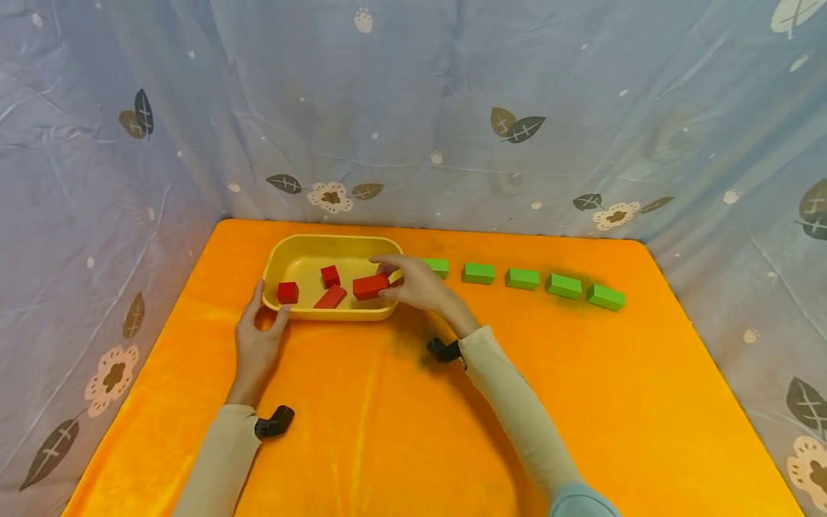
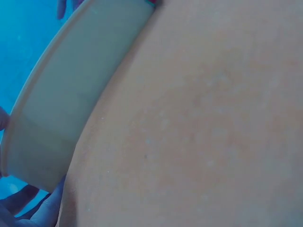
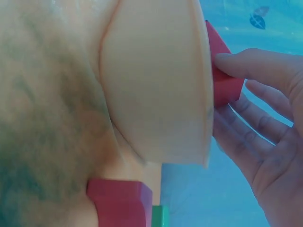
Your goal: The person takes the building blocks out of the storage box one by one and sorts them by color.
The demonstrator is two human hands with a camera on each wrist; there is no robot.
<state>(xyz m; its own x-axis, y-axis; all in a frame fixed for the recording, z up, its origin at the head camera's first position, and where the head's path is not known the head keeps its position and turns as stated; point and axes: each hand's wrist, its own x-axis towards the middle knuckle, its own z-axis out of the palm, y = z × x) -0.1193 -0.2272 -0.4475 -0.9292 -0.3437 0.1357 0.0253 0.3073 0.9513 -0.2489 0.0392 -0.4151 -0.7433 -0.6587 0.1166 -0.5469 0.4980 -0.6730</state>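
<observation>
A yellow plastic tub [image 1: 339,314] stands at the back left of the table. In it lie a red cube [image 1: 287,293], a smaller red block [image 1: 330,276] and a tilted red block [image 1: 332,297]. My left hand [image 1: 256,350] grips the tub's near left corner, thumb at the front rim and fingers along the left side. At the tub's right end, my right hand [image 1: 420,283] pinches a red rectangular block [image 1: 370,287] between thumb and fingers. The right wrist view shows this held block [image 3: 227,87] just above the rim.
To the right of the tub runs a spaced row of several green blocks [image 1: 479,273]. Another red block [image 3: 120,203] sits on the table close to the tub's right end, beside a green one [image 3: 160,216]. Patterned curtains [image 1: 426,143] surround the orange-covered table [image 1: 362,431].
</observation>
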